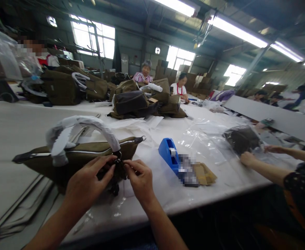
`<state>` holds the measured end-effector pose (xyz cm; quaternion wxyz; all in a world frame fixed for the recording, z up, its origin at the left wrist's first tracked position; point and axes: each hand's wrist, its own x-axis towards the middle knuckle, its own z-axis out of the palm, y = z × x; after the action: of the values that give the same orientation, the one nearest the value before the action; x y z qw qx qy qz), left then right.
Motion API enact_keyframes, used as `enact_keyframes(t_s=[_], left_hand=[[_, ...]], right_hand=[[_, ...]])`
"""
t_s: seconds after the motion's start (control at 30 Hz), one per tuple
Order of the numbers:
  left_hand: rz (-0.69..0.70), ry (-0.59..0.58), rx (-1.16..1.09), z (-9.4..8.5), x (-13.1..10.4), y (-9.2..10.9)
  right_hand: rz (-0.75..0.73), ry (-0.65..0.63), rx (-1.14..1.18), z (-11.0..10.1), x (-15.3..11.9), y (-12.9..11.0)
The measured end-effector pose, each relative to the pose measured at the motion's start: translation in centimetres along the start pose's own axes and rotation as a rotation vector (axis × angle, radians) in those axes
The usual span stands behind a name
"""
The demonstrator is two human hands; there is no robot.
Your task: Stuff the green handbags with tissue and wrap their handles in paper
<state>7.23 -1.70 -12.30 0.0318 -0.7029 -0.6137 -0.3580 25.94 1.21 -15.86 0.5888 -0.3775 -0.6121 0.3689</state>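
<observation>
An olive-green handbag (90,150) with a silver zip lies on the table in front of me, its handles (100,125) wrapped in white padding. At the metal ring by the handle's near end, my left hand (91,177) pinches a dark dangling charm (119,171). My right hand (140,178) pinches the same charm from the other side, thumb and forefinger together. Fingers hide most of the charm and its clasp, so its exact shape is unclear. A lower dark part of it hangs below my fingertips.
A blue tape dispenser (168,154) stands right of the bag, beside brown paper pieces (204,173). Olive bags (131,102) are piled at the back. At right, a co-worker's hands (248,159) touch a plastic-wrapped dark bag (241,139). Dark straps (19,208) lie at left.
</observation>
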Motion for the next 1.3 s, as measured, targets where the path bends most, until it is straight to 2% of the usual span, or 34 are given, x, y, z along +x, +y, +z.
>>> enact_keyframes(t_s=[0.3, 0.53, 0.83, 1.03, 1.3], left_hand=[[0.006, 0.003, -0.018, 0.0, 0.0, -0.1], [0.019, 0.019, -0.018, 0.1, 0.0, -0.2], [0.0, -0.001, -0.031, 0.1, 0.0, -0.2], [0.002, 0.0, -0.03, 0.2, 0.0, -0.2], [-0.009, -0.008, -0.009, 0.0, 0.1, 0.0]], right_hand=[[0.19, -0.036, 0.047, 0.6, 0.2, 0.1], [0.284, -0.047, 0.131, 0.1, -0.2, 0.3], [0.279, -0.05, 0.175, -0.3, -0.5, 0.4], [0.333, -0.059, 0.253, -0.3, -0.5, 0.6], [0.355, -0.086, 0.294, 0.3, -0.1, 1.0]])
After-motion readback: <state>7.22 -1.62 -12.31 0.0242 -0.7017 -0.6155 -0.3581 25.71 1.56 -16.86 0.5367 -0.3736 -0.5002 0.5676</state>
